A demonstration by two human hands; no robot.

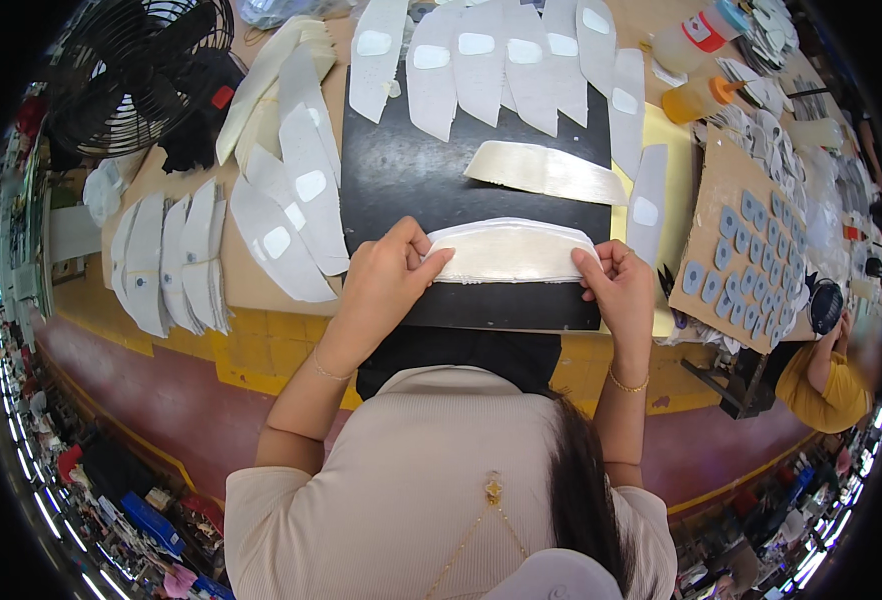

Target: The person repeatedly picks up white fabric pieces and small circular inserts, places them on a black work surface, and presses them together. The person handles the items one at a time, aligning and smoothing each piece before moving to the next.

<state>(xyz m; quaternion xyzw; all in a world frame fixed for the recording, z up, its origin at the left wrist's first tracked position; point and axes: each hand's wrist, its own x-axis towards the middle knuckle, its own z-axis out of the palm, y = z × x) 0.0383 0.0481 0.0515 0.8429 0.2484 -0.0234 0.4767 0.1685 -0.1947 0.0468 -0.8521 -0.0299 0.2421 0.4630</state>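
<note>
We see a factory workshop: black fan upper left, stacked cut pieces at left, bottles upper right, yellow-lined red floor below.

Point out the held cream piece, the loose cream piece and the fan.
Held cream piece point(513, 257): head view, middle of its face.
Loose cream piece point(543, 172): head view, middle of its face.
Fan point(131, 72): head view, middle of its grille.

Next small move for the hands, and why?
Probably a small nudge to line up the cream strip: a white edge shows beyond its upper side, and the left hand and right hand already hold opposite ends.
</note>
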